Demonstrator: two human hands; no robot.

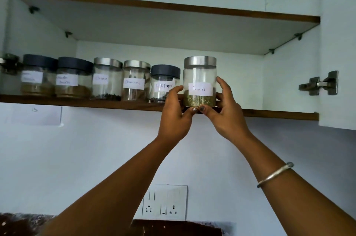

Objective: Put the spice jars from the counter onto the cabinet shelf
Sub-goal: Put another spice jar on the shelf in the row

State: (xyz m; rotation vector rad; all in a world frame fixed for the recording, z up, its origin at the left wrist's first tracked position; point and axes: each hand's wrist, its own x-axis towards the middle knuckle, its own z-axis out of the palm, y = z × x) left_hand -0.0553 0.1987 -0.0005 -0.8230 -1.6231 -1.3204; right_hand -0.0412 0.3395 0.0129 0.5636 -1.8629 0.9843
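A clear jar labelled Fennel (200, 81), with a steel lid and green seeds at its bottom, is at the front edge of the lower cabinet shelf (96, 103). My left hand (176, 114) and my right hand (224, 110) hold it from either side, fingers curled round its lower part, thumbs under its base. To its left a row of several jars stands on the shelf: Black Pepper (163, 83), Cinnamon (135, 80), Cloves (107, 78) and two dark-lidded jars (74, 77) of brown powder.
The upper shelf (173, 7) spans the cabinet above. The shelf to the right of the fennel jar is bare. A door hinge (319, 85) sits on the right cabinet wall. A wall socket plate (164, 202) is below, above the dark counter (173, 228).
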